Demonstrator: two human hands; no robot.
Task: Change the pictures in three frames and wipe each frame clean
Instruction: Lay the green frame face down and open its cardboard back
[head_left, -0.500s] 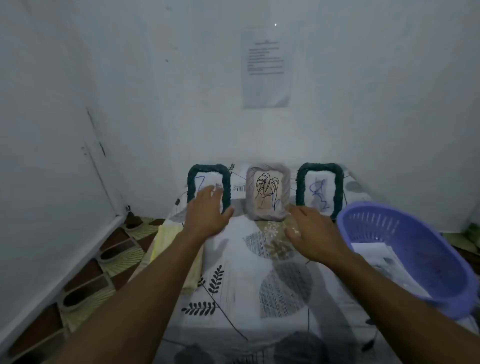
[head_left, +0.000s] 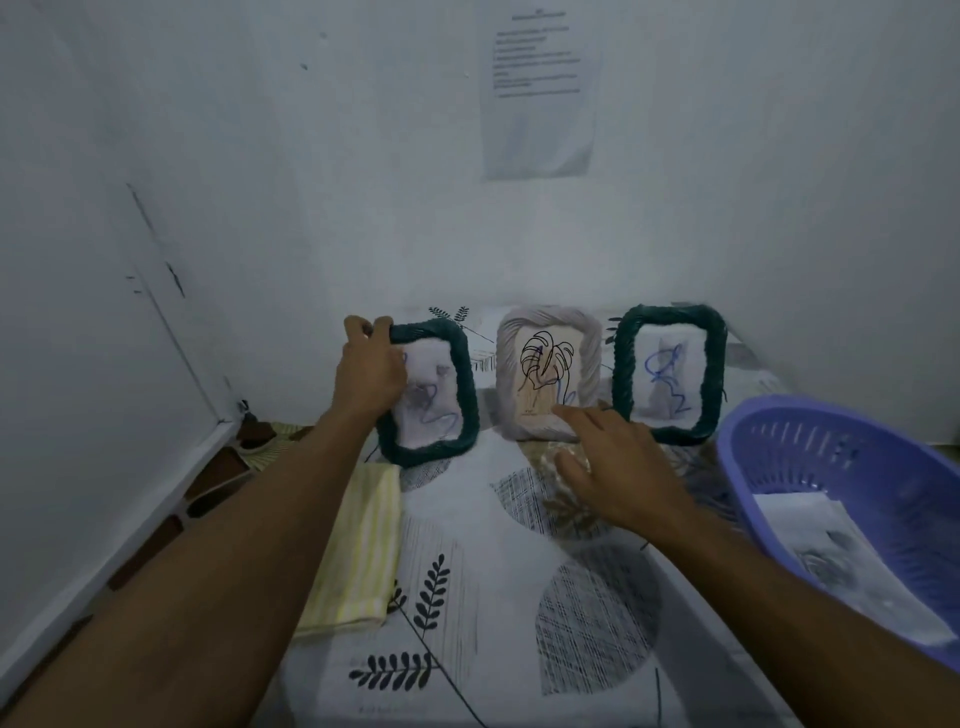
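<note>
On the far left, a pale painted wall runs down to a patch of patterned floor tiles. Beside it is a tabletop (head_left: 467, 519) covered in a white cloth printed with black leaf sprigs and grey cross-hatched circles. A folded yellow and white striped cloth (head_left: 358, 551) lies flat near its left edge.

Behind that cloth, the left hand (head_left: 369, 374) has its grip closed around the top left corner of the left frame (head_left: 465, 389), with the fingers curled over the rim. This frame is a rounded rectangle wrapped in dark green twisted cord. It leans to the left and holds a pale picture with a blue scribbled line.

The middle frame (head_left: 548, 374) stands upright. It has a pale beige rope texture, and its picture is a black line drawing of a leaf.

The right hand (head_left: 618, 478) hovers over the tabletop, its grip loose and holding nothing. Its forefinger points at the middle frame's lower right corner; whether it touches cannot be told.

The right frame (head_left: 670, 374) matches the left one, with green cord and a blue scribble, and it stands upright.

At the far right sits a purple slotted plastic basket (head_left: 831, 467) with white printed sheets (head_left: 831, 551) inside.
</note>
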